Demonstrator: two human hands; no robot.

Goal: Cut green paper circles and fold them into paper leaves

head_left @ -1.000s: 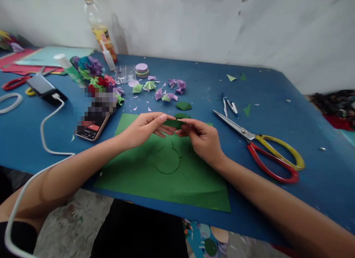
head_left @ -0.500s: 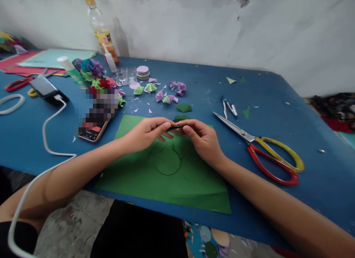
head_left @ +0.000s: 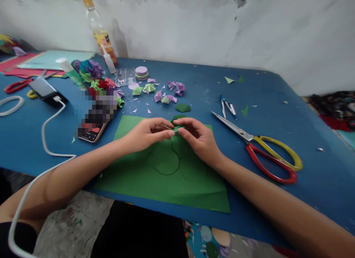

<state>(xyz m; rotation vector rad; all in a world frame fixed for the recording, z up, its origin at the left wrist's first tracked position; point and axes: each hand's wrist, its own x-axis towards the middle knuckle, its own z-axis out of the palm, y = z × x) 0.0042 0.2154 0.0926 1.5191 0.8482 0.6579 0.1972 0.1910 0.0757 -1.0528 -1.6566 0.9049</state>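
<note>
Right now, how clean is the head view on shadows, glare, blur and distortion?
Head view: light is dim; the bottle casts a soft shadow on the wall; a pale sheen sits on the black device; the small green paper piece looks soft; the picture stretches towards its edges; mosaic blocks hide part of the phone.
</note>
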